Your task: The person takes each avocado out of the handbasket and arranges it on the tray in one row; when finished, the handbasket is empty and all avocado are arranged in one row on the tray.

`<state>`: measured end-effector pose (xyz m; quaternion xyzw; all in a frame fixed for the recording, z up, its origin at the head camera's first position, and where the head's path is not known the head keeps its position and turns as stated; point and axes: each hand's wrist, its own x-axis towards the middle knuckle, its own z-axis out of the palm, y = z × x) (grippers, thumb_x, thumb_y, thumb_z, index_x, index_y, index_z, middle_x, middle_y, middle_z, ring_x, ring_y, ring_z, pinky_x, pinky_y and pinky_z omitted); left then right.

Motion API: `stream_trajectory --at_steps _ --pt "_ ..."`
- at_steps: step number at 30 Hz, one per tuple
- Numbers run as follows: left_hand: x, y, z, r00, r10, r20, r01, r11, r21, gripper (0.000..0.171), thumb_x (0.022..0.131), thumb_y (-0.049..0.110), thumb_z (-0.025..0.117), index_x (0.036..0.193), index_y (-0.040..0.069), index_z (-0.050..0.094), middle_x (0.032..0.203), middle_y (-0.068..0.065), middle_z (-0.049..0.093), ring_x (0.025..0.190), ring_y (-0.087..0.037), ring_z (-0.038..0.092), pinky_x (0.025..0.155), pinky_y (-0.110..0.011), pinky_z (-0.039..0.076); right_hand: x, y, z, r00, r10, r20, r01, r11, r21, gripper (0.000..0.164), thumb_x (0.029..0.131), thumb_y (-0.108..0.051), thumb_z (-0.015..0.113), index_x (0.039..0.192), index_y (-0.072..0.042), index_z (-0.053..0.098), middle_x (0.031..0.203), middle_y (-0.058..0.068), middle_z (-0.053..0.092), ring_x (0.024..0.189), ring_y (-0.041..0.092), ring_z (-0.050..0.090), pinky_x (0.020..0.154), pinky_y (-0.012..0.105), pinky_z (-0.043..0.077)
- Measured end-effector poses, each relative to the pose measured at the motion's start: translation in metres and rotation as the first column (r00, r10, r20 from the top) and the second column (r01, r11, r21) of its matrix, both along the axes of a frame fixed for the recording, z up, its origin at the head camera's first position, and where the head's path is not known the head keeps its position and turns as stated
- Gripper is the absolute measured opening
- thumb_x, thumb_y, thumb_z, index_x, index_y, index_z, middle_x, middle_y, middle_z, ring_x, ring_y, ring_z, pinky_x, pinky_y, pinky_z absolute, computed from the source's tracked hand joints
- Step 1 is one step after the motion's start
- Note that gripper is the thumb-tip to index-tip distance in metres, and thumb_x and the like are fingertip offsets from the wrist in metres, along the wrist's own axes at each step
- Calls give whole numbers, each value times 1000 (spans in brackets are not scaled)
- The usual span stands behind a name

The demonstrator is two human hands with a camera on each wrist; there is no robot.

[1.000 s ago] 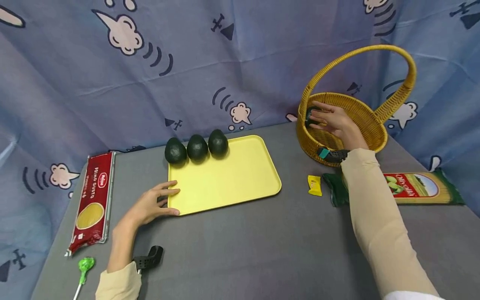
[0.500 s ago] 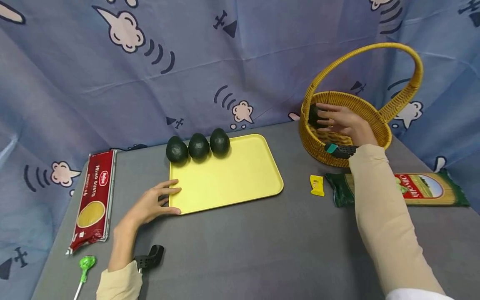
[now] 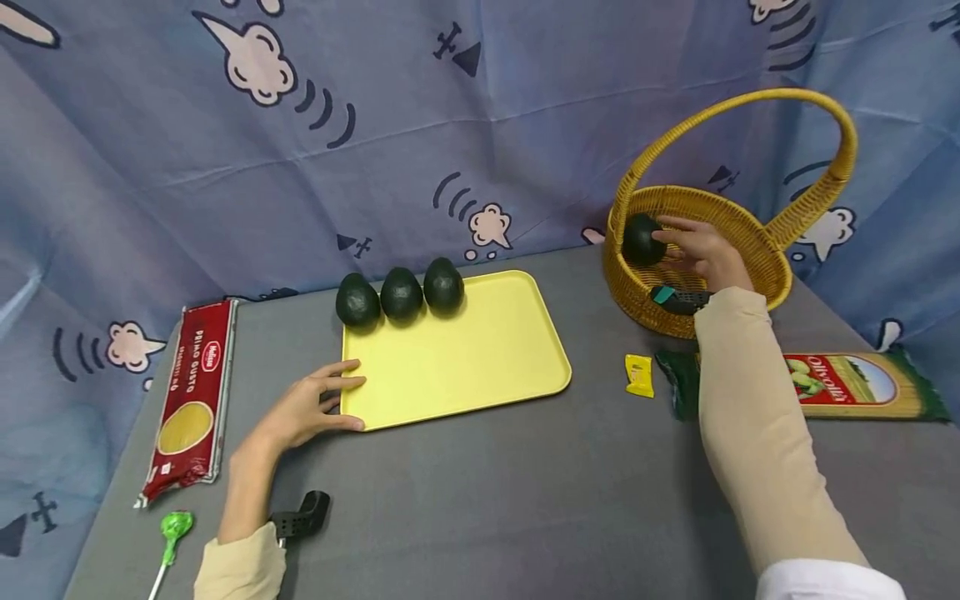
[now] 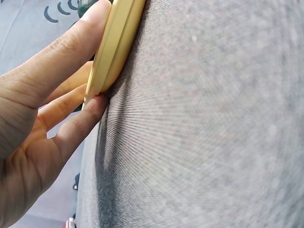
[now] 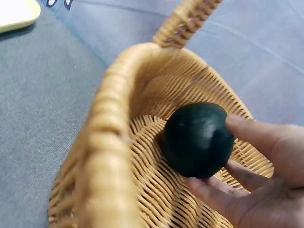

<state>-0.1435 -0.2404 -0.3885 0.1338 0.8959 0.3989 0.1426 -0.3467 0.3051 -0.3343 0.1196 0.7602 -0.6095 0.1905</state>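
In the head view, my left hand holds the near left corner of a yellow tray, fingers over its left rim and thumb at its front edge. The left wrist view shows thumb and fingertips against the tray's rim. Three dark green avocados stand in a row along the tray's far left side. My right hand reaches into a wicker basket at the back right and grips another avocado there. Its thumb and fingers lie against the fruit's side and underside, beside the basket's left wall.
A small yellow wrapped candy lies before the basket. A green-ended spaghetti pack is partly under my right sleeve. Left stand a red spaghetti pack and a green lollipop. The basket's tall handle arches above my right hand.
My right hand has shifted slightly right inside the basket, and the avocado has come away from the left wall and shows more fully. The left hand keeps its place on the tray.
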Motion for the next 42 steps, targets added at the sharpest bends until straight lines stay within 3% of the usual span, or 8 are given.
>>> stream_trajectory --at_steps 8,13,19,22,25,29,37,42 --pt "1 8 -1 1000 1 12 -2 1000 26 65 76 16 81 132 -5 55 150 -20 32 137 -41 29 103 -40 47 -10 13 -2 987 163 5 -163 984 79 67 101 -23 49 155 -21 8 160 12 -2 144 36 11 116 45 27" --pt "0 9 0 1000 -1 -4 2 999 37 66 75 16 81 132 -5 55 150 -20 32 136 -41 31 104 -41 46 -17 23 0 976 213 36 -214 976 28 68 99 -30 52 154 -30 11 160 8 0 144 35 11 110 34 42" --pt "-1 3 -1 1000 11 -3 -10 999 48 65 75 13 81 132 -6 55 151 -20 31 136 -41 31 104 -42 45 -22 20 5 965 257 57 -260 964 60 74 97 -25 58 154 -30 12 159 15 -6 110 18 60 90 27 57" --pt "-1 0 -2 1000 18 7 -18 999 44 66 75 13 81 132 -6 54 151 -20 31 136 -42 31 104 -42 45 -23 13 5 958 284 36 -286 950 128 73 96 -23 59 154 -26 15 158 20 5 90 15 68 86 27 59" --pt "-1 -1 -3 1000 22 13 -22 999 39 66 75 15 81 132 -5 54 151 -20 31 136 -42 30 104 -42 46 -25 6 1 956 290 35 -292 947 137 72 96 -25 60 154 -25 16 157 21 10 112 25 61 97 35 53" --pt "-1 -1 -4 1000 19 4 -19 999 31 66 76 16 81 132 -4 55 151 -19 31 136 -42 30 104 -43 46 -26 3 -9 950 313 6 -312 946 82 76 95 -30 60 155 -23 13 158 20 10 136 40 32 107 46 42" --pt "-2 0 -5 1000 11 -22 -11 1000 22 66 75 15 82 132 -5 55 150 -19 32 135 -41 32 103 -44 46 -19 8 -11 941 337 6 -336 938 -91 73 101 -25 49 156 -23 1 159 14 4 143 36 16 108 38 45" --pt "-2 -2 -5 1000 9 -20 -9 1000 13 67 75 17 82 132 -4 55 150 -20 32 136 -42 31 103 -43 47 -17 7 -11 943 331 20 -328 941 -85 71 101 -14 50 156 -23 6 160 11 -6 143 39 15 101 36 51"
